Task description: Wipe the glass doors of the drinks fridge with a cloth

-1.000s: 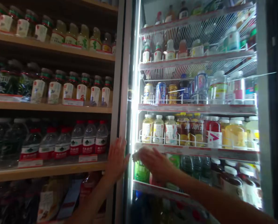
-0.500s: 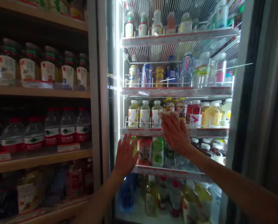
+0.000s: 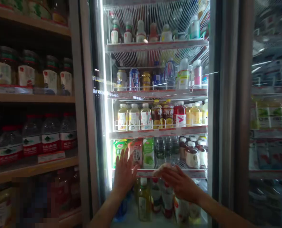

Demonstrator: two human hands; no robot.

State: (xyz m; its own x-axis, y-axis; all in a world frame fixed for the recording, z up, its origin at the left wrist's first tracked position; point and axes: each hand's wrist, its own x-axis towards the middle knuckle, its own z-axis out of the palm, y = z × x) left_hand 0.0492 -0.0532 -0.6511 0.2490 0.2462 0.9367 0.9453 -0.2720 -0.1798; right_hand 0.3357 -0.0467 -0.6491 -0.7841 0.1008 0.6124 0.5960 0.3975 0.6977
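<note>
My left hand lies flat with fingers spread on the glass door of a lit drinks fridge, low down by its left edge. My right hand is to the right at about the same height. It presses a small pale cloth against the glass, fingers curled over it. Behind the glass, bottles stand on wire shelves, and a green carton sits just above my left hand.
Wooden shelves to the left carry jars and red-labelled water bottles. The fridge's grey door frame runs down on the right, with a second, darker fridge beyond it.
My right hand with the cloth rose to the middle shelf, then dropped to the lower shelf's height. My left hand slid from the door frame onto the glass. My view has shifted right.
</note>
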